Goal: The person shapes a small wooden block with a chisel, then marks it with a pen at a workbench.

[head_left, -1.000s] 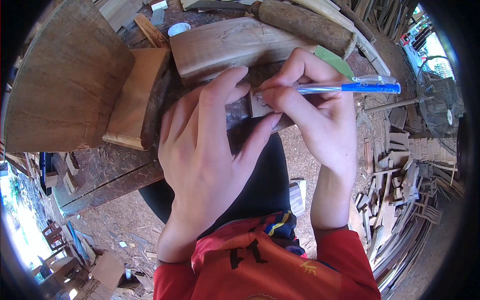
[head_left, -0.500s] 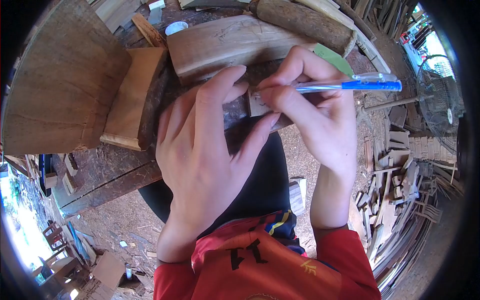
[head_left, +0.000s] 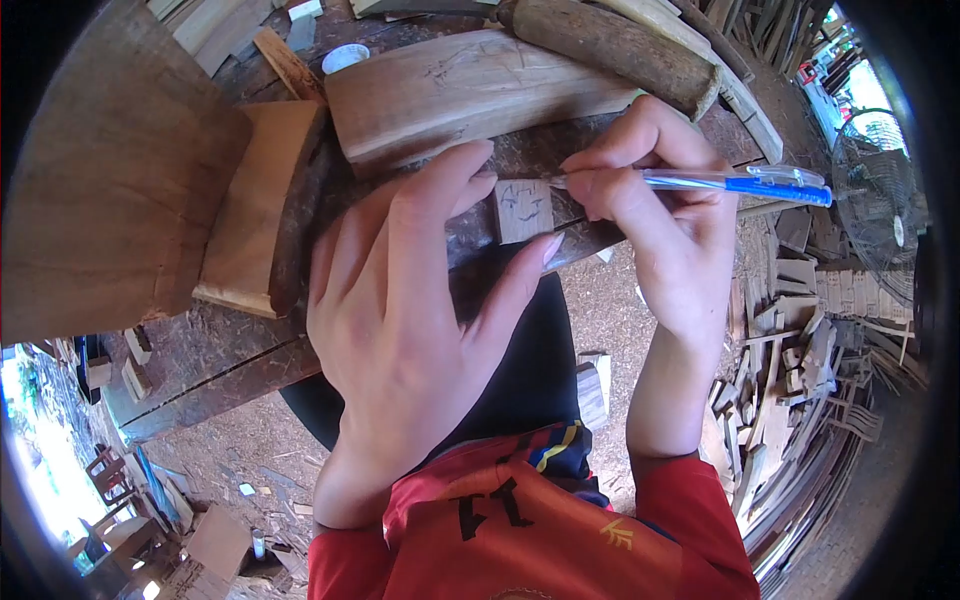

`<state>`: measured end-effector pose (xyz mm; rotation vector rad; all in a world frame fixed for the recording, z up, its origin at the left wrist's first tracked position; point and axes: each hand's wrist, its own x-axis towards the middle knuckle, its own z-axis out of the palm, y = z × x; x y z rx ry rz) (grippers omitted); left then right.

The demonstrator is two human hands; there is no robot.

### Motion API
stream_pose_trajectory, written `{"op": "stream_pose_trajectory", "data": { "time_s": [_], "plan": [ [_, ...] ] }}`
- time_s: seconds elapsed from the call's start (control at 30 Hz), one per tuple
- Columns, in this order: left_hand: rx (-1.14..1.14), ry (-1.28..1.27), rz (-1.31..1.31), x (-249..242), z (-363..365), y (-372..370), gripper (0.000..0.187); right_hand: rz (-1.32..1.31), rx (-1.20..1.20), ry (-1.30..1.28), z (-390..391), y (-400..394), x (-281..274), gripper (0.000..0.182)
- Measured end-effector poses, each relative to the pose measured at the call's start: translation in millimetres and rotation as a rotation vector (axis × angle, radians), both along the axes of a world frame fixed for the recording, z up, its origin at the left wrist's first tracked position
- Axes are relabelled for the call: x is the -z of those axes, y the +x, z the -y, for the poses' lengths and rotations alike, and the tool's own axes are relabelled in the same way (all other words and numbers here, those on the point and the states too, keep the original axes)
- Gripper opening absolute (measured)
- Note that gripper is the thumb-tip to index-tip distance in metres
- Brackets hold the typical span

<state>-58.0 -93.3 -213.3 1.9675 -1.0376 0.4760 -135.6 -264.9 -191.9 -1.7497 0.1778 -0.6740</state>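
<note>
A small square wooden block (head_left: 524,212) lies near the bench edge with pen-drawn lines, like a simple face, on its top. My left hand (head_left: 395,290) arches beside it, its thumb at the lower right edge and a fingertip at the left edge, steadying the block between them. My right hand (head_left: 665,220) pinches a clear-barrelled ballpoint pen (head_left: 780,188) with a blue section and clear cap at its rear end. The pen's tip is mostly hidden by the fingers, just right of the block.
Behind the hands lie a curved wooden piece (head_left: 470,90) and a round log (head_left: 615,55). Large shaped boards (head_left: 120,180) stand at left, near a small white lid (head_left: 346,57). A fan (head_left: 880,200) and heaped wood offcuts (head_left: 780,400) are at right.
My right hand has moved right with the pen, off the block, and the drawn lines now show. My left hand stays almost where it was.
</note>
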Motion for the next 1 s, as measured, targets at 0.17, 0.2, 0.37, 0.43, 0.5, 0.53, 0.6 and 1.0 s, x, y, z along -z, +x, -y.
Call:
{"op": "stream_pose_trajectory", "data": {
  "time_s": [0.17, 0.2, 0.37, 0.43, 0.5, 0.53, 0.6, 1.0],
  "plan": [
    [-0.008, 0.011, 0.006, 1.0, 0.8, 0.2, 0.063, -0.036, 0.017, -0.037, -1.1, 3.0, -1.0, 0.004],
    [-0.009, 0.014, 0.006, 1.1, 0.7, 0.1, 0.063, -0.033, 0.016, -0.027, -1.2, 3.1, -0.4, 0.004],
    [-0.013, 0.02, -0.012, 0.2, 1.5, -1.2, 0.062, -0.039, -0.002, -0.087, 0.8, 2.3, -0.3, 0.005],
    [-0.012, 0.014, -0.016, 1.0, 2.0, -1.3, 0.063, -0.029, -0.002, -0.103, 1.5, 2.5, 0.7, 0.005],
    [-0.014, 0.014, -0.01, 1.3, 1.9, -1.1, 0.063, -0.015, 0.003, -0.11, 2.0, 2.6, 2.3, 0.005],
    [-0.014, 0.014, -0.007, 1.1, 1.8, -1.2, 0.063, -0.021, 0.006, -0.098, 2.0, 2.0, 2.1, 0.005],
    [-0.014, 0.015, -0.005, 0.3, 1.6, -1.4, 0.063, -0.032, 0.01, -0.077, 2.0, 0.7, 1.3, 0.006],
    [-0.006, -0.001, -0.006, -0.2, 1.4, -1.5, 0.062, -0.038, -0.029, -0.105, 6.5, -0.7, 2.4, 0.007]
  ]
}}
